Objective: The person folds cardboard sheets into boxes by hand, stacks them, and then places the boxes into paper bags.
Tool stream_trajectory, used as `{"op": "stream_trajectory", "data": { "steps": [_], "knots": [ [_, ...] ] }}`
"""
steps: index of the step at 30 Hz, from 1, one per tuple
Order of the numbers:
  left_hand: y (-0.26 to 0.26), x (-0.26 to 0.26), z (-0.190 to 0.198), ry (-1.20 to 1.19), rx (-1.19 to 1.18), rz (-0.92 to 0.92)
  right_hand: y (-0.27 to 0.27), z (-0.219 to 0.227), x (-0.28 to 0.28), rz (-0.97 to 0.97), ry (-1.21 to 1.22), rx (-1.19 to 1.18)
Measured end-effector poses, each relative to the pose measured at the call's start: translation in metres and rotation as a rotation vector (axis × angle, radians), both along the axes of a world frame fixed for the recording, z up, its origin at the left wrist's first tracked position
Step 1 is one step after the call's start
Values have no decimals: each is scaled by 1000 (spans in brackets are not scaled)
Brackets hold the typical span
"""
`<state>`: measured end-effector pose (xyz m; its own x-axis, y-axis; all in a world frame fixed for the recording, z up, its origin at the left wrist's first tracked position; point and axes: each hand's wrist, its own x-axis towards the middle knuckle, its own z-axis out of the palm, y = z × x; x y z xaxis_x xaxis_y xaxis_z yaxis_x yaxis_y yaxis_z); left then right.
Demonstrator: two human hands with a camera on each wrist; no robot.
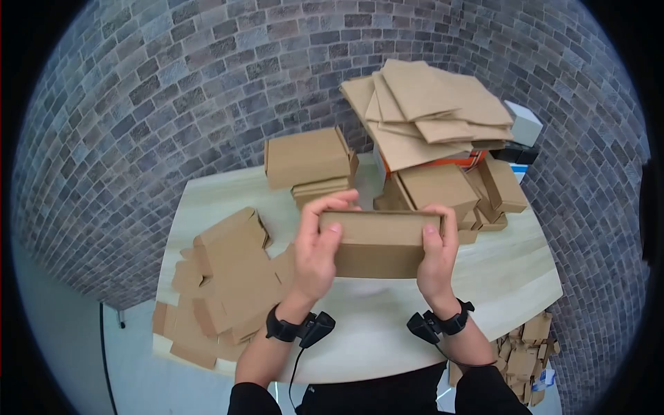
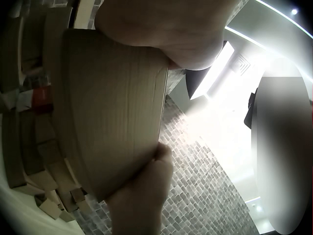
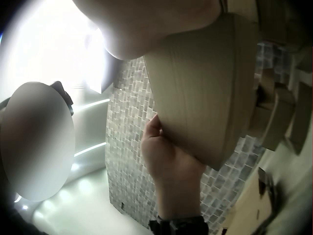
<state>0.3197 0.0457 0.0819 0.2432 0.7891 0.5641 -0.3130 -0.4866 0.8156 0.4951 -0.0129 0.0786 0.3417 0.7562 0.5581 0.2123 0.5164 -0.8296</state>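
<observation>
Between both hands is a small brown cardboard box (image 1: 380, 261), held over the near middle of the table with a long side facing the person. My left hand (image 1: 316, 256) grips its left end, thumb on the upper face and fingers around the far side. At the opposite end my right hand (image 1: 438, 259) holds it the same way, thumb resting near the corner. In the left wrist view a broad plain face of the box (image 2: 112, 107) spans the gap between the hands. The right wrist view also shows the box (image 3: 195, 88), with fingers partly hidden behind it.
Flat cardboard blanks (image 1: 235, 283) lie at the table's left. A folded box (image 1: 308, 155) sits on a stack at the back. Further right are more boxes (image 1: 439, 187) and a pile of brown paper-like sheets (image 1: 436, 104). Cardboard scraps (image 1: 522, 363) lie on the floor at right.
</observation>
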Motion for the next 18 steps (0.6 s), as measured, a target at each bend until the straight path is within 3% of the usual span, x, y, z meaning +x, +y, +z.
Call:
{"op": "stream_trajectory", "data": {
  "steps": [5,8,18],
  "knots": [
    [-31,-3,-75,147,5,54,-30,-84,4,18,17,-76],
    [-38,0,-107,106,-48,-2,-36,-110,10,165,119,-94],
    [-44,-21,-118,307,43,-31,-46,-115,24,341,-48,-94]
  ]
}}
